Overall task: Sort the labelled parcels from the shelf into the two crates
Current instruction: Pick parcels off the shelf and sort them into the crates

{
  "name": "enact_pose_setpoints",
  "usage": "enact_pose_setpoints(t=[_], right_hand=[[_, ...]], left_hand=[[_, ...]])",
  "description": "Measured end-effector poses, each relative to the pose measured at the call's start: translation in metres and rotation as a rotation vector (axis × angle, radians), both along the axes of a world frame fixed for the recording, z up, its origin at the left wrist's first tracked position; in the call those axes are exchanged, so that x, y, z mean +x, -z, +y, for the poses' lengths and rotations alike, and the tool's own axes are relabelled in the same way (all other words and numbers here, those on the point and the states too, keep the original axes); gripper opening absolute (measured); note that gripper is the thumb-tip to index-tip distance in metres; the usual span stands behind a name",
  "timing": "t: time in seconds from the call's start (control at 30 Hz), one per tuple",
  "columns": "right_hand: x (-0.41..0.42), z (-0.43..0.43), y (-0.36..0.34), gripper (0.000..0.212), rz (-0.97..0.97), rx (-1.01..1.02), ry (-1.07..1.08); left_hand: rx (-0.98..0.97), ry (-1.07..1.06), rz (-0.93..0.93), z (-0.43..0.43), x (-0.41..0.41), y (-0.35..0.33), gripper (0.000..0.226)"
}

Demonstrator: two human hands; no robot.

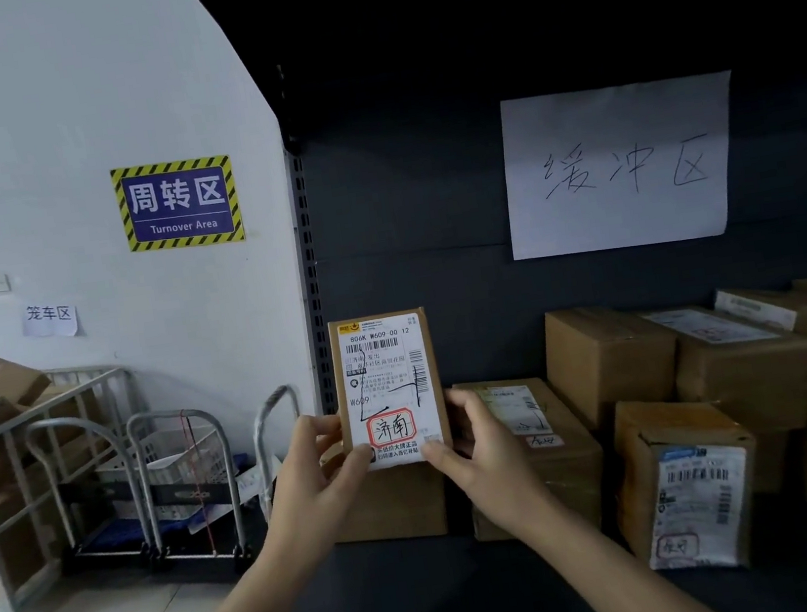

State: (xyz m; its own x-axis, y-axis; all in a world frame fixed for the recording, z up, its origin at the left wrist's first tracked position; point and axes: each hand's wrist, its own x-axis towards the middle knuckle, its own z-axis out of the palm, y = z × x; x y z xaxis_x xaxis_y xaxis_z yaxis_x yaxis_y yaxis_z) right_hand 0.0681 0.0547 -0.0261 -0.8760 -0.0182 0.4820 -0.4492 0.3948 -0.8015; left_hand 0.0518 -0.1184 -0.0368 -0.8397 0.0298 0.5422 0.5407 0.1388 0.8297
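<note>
A: Hands first. Left hand [317, 465]?
B: Pinching the parcel [389, 385] at its lower left corner, thumb on the front, fingers curled round behind the edge. Right hand [478, 443] mirrors it on the lower right corner.
A: Which hand's nearer?
B: Neither, both are on it with an even grip. The parcel rises from between the two hands, long axis upright. Its label [382, 360] faces the camera, with the red stamp [391, 427] just above the thumbs.
A: Off the shelf?
B: Yes, lifted and held in front of the left end of the dark shelf [431, 592]. It touches no other box as far as I can tell.
A: Step?
B: My read is checking the stamp to choose a crate. The next move needs a turn away from the shelf, likely left, since the floor opens that side. Judgement only.
A: Crates visible?
B: Can't pick them out. A white basket [174, 460] sits among the trolleys [114, 546] low left, and I can't tell if it's one of the two.
A: Rest of the shelf?
B: To the right are other parcels [611, 359], stacked. A front parcel [698, 498] with its own stamped label stands near the edge. A handwritten paper sheet [620, 166] is fixed to the back panel above.
A: Room?
B: White wall, Turnover Area sign [178, 205], cage cart [40, 409] with cartons far left.
</note>
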Motion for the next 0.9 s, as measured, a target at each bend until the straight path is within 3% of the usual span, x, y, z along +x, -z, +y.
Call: enact_pose_setpoints(t=[0.23,0.7,0.9], right_hand=[[0.028,0.021,0.018,0.045,-0.016,0.025,-0.032],[0.050,0.035,0.081,0.048,-0.236,0.249,-0.075],[0.073,0.073,0.078,0.063,-0.186,0.282,-0.020]], left_hand=[[-0.057,-0.050,0.036,0.012,0.029,0.020,0.020],[-0.353,-0.256,-0.166,0.025,0.073,0.081,0.032],[-0.286,-0.256,-0.260,0.036,0.072,0.081,0.049]])
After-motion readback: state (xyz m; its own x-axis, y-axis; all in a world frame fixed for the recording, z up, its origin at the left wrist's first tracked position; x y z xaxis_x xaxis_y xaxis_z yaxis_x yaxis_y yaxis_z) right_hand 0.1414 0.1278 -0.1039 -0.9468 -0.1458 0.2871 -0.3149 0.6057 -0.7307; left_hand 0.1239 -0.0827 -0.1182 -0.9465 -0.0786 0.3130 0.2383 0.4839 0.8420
